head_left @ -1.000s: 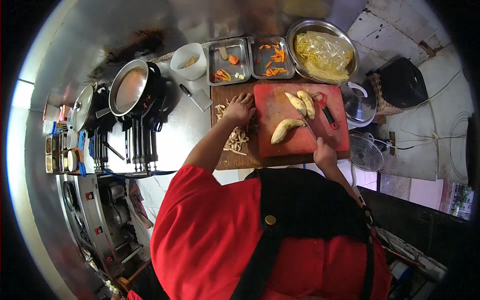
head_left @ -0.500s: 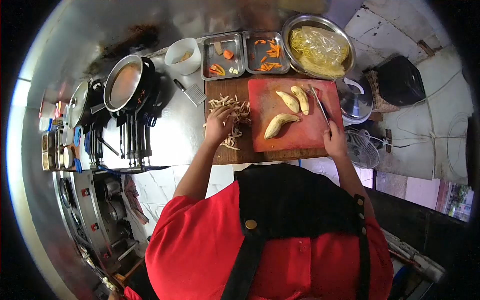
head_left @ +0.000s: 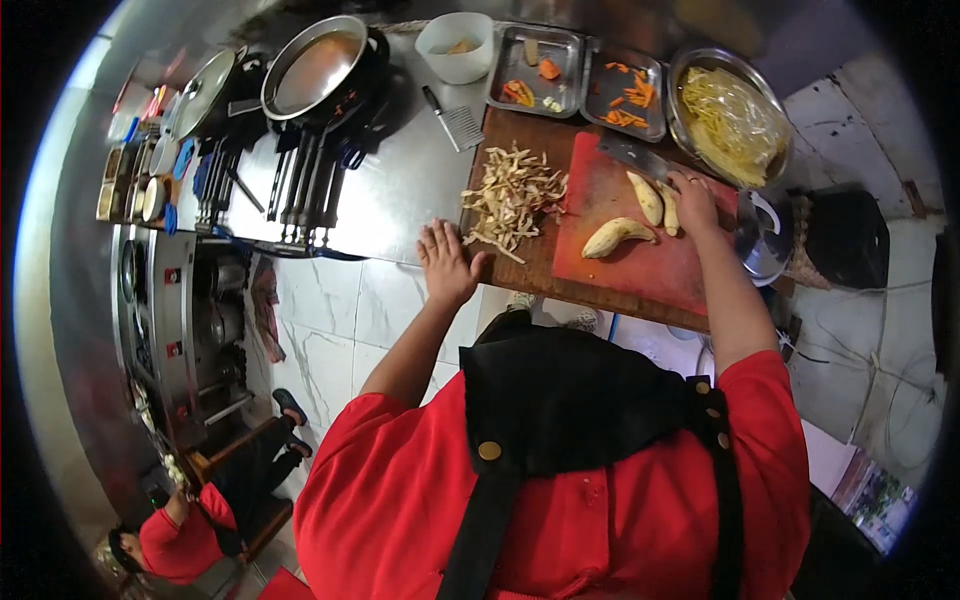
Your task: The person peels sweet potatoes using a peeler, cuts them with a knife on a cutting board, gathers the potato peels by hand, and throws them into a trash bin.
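Note:
My left hand (head_left: 446, 265) is spread open at the front edge of the steel counter, holding nothing. At the back right of the red cutting board (head_left: 590, 278), my right hand (head_left: 694, 202) is closed round the handle end of a knife (head_left: 632, 154), whose broad blade points left along the board's back edge. Two pale peeled pieces (head_left: 646, 199) lie just left of my right hand, one partly under it. Another curved peeled piece (head_left: 617, 237) rests nearer the front. A heap of peelings (head_left: 515, 195) covers the wooden board (head_left: 545, 279) left of the red one.
Behind are two metal trays (head_left: 577, 108) with cut vegetables, a white tub (head_left: 456, 62) and a steel bowl (head_left: 682, 115) of noodles. A crinkle cutter (head_left: 460, 125) lies on the counter (head_left: 385, 205). Pans (head_left: 318, 68) stand left. A person (head_left: 190, 535) sits at lower left.
My left hand has left the peelings for the counter edge, nearer me. My right hand has moved to the board's back with the knife, which now points left. The peelings heap is more gathered.

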Available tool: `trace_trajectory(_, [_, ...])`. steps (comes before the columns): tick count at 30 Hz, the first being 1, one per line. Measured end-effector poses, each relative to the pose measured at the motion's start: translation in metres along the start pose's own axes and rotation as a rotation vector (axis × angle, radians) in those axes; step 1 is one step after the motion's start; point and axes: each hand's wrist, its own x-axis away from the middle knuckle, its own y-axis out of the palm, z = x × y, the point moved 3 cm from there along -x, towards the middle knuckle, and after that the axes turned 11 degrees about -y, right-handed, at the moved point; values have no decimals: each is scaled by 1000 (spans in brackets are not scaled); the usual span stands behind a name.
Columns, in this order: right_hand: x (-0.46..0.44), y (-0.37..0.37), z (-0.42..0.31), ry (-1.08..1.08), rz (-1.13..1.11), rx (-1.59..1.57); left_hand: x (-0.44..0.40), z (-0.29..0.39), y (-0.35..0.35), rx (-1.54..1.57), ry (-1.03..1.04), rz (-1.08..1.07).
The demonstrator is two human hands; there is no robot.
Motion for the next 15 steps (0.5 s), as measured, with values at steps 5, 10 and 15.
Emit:
trace_trajectory(5, [-14, 17, -5, 73, 155, 172, -5, 11, 5, 24, -61, -51])
trace_trajectory(10, [-24, 20, -91, -246, 388, -109, -15, 68, 20, 147, -7, 3])
trace_trajectory(15, [-25, 36, -212, -419, -5, -345, -22, 59, 4, 270, -35, 25])
